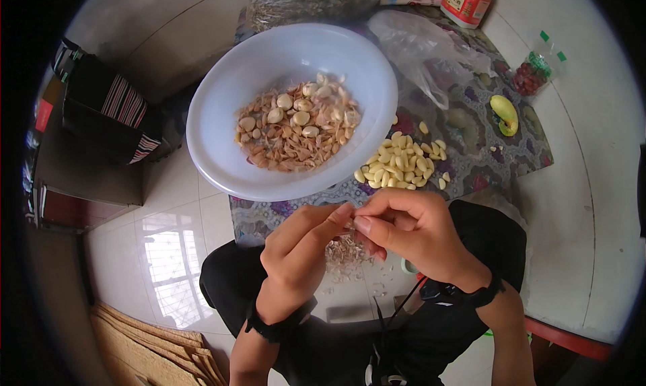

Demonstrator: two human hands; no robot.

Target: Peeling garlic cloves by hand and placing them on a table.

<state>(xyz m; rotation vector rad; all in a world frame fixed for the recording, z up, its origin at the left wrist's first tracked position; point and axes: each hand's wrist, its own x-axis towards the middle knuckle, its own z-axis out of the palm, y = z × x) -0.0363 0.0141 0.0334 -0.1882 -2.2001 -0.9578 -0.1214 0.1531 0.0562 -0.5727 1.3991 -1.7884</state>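
Note:
My left hand [303, 249] and my right hand [411, 234] meet fingertip to fingertip at the table's near edge. Between them they pinch something small, mostly hidden by the fingers; it may be a garlic clove. Just beyond my right hand, a heap of peeled garlic cloves [401, 161] lies on the patterned tablecloth [469, 133]. A large white plastic basin [212, 113] stands beyond my left hand, holding unpeeled cloves, garlic bulbs [301, 118] and loose skins. Shed garlic skins [348, 257] are scattered on the floor below my hands.
Behind the basin lies a filled clear plastic bag [313, 2]. A crumpled plastic bag [419, 48], a plastic jug [467, 5], a yellow-green fruit or vegetable piece [504, 114] and a packet of red fruit [532, 75] are at the right. Folded brown mats [146, 345] lie lower left.

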